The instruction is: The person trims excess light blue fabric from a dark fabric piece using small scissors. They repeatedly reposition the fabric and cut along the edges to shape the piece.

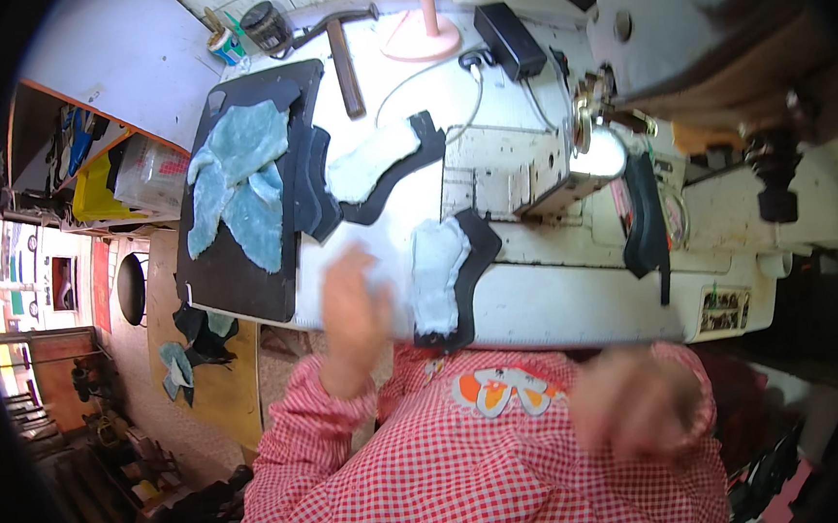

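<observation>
My left hand (352, 310) is raised in front of the table edge, smeared by motion; its fingers do not show clearly. Closest to it is a dark curved cut piece (477, 257) with pale fleece (437, 270) on it, lying at the table's front edge. My right hand (638, 402) hovers before my chest, blurred too, and I cannot make out anything in it. Farther back lies a second dark piece (399, 177) with a whitish fleece patch (370, 165). Light-blue fleece pieces (248, 176) are heaped on a black board (237, 296) at the left.
A sewing machine (705, 37) stands at the right, with dark strips (641, 212) hanging beside it. At the back are a hammer (345, 67), a pink stand (423, 40), a black box (509, 41) with cables and a dark jar (267, 27). A brown table (223, 382) holds scraps.
</observation>
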`<state>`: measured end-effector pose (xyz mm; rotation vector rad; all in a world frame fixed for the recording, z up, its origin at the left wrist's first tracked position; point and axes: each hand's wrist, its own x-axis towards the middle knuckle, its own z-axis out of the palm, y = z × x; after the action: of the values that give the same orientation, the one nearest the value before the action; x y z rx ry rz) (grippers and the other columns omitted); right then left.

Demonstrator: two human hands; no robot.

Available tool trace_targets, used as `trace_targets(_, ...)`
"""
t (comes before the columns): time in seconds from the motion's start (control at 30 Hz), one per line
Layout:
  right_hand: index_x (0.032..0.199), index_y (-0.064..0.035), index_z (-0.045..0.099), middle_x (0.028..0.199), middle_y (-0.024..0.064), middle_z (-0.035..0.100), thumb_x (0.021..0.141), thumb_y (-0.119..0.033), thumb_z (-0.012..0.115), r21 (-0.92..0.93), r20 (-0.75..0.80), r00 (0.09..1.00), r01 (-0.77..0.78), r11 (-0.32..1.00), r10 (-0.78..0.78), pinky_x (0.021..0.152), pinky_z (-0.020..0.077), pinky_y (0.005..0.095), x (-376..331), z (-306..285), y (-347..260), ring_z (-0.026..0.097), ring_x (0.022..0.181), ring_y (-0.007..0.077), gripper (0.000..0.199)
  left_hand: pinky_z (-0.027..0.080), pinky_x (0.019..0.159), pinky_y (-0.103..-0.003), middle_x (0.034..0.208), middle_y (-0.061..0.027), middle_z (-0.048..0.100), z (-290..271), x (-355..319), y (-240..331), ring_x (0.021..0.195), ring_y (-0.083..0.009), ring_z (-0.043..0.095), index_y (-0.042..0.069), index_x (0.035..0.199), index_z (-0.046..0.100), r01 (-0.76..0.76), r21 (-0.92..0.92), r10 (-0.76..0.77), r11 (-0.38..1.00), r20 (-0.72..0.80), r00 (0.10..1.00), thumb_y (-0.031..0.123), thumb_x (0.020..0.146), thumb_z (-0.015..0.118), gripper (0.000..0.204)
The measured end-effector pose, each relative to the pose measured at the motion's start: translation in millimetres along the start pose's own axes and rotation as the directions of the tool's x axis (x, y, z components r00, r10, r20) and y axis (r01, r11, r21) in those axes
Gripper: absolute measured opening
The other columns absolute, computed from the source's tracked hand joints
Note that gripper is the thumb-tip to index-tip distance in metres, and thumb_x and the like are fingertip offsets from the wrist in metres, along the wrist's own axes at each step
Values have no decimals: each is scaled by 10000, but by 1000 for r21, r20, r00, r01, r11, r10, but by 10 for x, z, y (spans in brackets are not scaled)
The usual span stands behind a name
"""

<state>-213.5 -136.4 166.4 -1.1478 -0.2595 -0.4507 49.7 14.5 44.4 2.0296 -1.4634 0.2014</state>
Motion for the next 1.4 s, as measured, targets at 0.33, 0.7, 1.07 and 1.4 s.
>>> trace_targets(0.33,988,-17,680,1078,213,676,964,-152,584,313,322,885,236,920,-337,817,552,445,283,294,-505,681,944,338,167,499,810,-377,1123,-143,624,274,-257,338,965,-302,608,43,1095,620,-213,-135,242,968,268,932,136,741,740,385)
trace_targets(0.7,1061,14,627,1002,190,647,985,-135,548,122,245,969,14,992,-43,721,566,450,191,73,-101,648,763,324,185,576,816,-324,1093,-132,633,311,-168,287,926,-197,671,1,1235,447,677,-628,-422,-383,771,476,-54,901,529,348)
trace_targets(1.07,1081,-37,640,840,104,645,827,-191,745,-813,-492,862,-505,290,121,616,506,347,21,-206,1181,649,703,248,314,496,942,-278,1249,-113,618,204,-130,501,1068,-147,621,13,1473,373,639,-769,-357,-13,600,715,-52,912,508,581)
trace_targets(1.4,978,-87,655,726,49,550,753,-265,768,-934,-356,934,-357,-2,33,531,467,353,48,-172,1091,604,624,224,308,514,875,-261,1136,-75,657,33,-37,518,989,-114,619,-4,1311,582,726,-649,-243,227,684,688,-51,875,517,443)
